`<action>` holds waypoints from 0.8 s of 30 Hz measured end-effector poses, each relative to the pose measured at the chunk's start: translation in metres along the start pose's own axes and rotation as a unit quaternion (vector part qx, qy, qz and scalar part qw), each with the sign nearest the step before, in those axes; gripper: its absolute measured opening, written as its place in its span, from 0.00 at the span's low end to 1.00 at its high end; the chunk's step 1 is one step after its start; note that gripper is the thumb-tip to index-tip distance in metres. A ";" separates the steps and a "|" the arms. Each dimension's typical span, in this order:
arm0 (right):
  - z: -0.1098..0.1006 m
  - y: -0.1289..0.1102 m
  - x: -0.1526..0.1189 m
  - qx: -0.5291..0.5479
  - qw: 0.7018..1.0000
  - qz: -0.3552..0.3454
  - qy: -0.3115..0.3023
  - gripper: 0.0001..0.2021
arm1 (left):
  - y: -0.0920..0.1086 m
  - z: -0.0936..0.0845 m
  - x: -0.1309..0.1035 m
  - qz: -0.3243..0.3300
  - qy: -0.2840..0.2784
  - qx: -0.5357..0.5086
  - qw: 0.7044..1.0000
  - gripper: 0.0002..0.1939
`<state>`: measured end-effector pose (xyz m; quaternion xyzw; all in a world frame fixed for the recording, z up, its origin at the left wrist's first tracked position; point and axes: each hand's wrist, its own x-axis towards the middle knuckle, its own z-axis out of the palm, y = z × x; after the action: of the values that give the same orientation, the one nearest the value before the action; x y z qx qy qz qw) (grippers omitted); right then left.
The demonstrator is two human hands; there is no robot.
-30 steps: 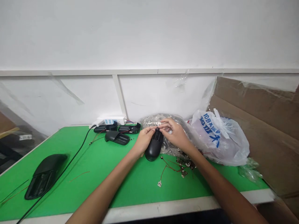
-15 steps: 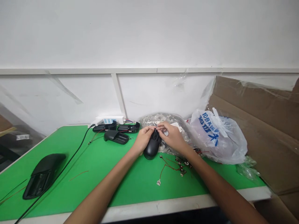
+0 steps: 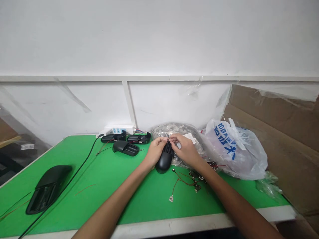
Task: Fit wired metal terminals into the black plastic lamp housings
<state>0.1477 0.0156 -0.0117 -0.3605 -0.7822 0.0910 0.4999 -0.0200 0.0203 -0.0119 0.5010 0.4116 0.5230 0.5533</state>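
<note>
A black plastic casing (image 3: 164, 161) with a rounded near end and an open slotted compartment stands tilted between my hands at the middle of the table. Closed along its left side, my left hand (image 3: 156, 150) grips it, thumb near the far tip. My right hand (image 3: 183, 146) has its fingers pinched at the same far tip; whatever small part lies between them is too small to make out. Just right of the casing, small metal contacts with red wires (image 3: 195, 181) lie loose, partly behind my right forearm.
Similar black casings (image 3: 126, 148) lie at the back left, and another (image 3: 48, 189) at the front left beside a black cable (image 3: 79, 169). A white power strip (image 3: 119, 128) sits by the wall. Clear bag of metal parts (image 3: 171, 127), white plastic bag (image 3: 239, 149) and cardboard (image 3: 269, 126) line the back right.
The whole view has shifted slightly, so things appear a little lower and to the right. Both hands keep their hold at the casing's far tip, with only small finger movement.
</note>
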 end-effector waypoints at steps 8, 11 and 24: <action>0.001 0.001 -0.001 -0.010 1.000 -0.024 0.012 0.10 | -0.001 0.001 0.000 -0.005 0.004 -0.019 1.000 0.31; 0.001 0.001 -0.001 -0.021 0.999 -0.039 0.024 0.09 | -0.001 0.001 0.000 -0.007 0.000 -0.021 1.000 0.31; 0.001 0.003 -0.003 -0.033 0.994 -0.077 0.075 0.07 | -0.001 0.002 -0.002 -0.020 0.022 -0.064 0.998 0.24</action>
<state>0.1488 0.0154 -0.0160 -0.3217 -0.7702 -0.0010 0.5508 -0.0184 0.0182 -0.0129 0.4446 0.3992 0.5476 0.5857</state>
